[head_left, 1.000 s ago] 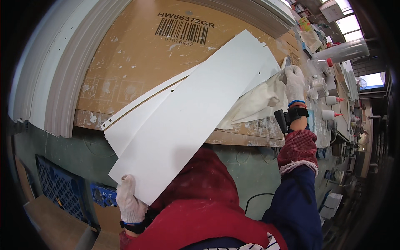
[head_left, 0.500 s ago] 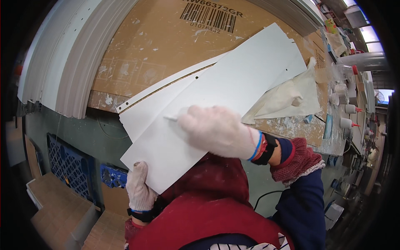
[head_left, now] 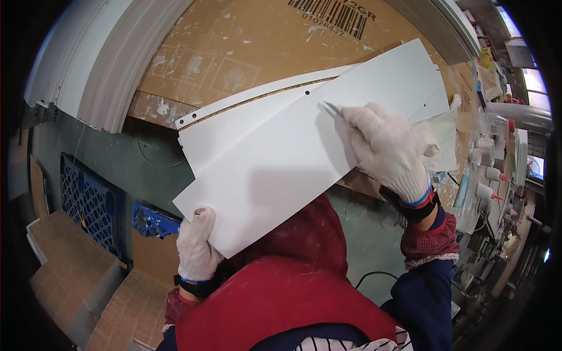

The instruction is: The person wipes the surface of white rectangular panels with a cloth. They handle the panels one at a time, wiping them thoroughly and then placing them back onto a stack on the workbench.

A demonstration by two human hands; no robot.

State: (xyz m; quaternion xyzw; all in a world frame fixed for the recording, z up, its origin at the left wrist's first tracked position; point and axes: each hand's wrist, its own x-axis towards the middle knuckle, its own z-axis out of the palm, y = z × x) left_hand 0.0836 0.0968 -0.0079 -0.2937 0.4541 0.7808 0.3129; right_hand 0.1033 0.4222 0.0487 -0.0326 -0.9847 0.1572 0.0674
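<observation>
A long white panel (head_left: 275,158) lies slantwise in front of me, with a small dark hole near its far edge and another toward its right end. My left hand (head_left: 198,245), in a white knit glove, is closed on the panel's near left corner, thumb on top. In my gloved right hand (head_left: 386,143) is a thin, pointed, grey blade-like tool (head_left: 332,108), pinched with its tip out to the left just over the panel. Whether the tip touches is not clear. Under the white panel lies a second white panel (head_left: 234,131) with a slotted, drilled edge strip.
Beneath the panels is a paint-spotted cardboard sheet (head_left: 234,41). Pale ribbed profiles (head_left: 126,64) stand at the left. A cream cloth (head_left: 439,131) lies right of my hand, near red-tipped white bottles (head_left: 487,191). Blue plastic crates (head_left: 91,205) stand low at left.
My right hand has gone from the panel's middle to the right and farther away, its tool now showing more clearly. The left hand keeps its grip on the corner.
</observation>
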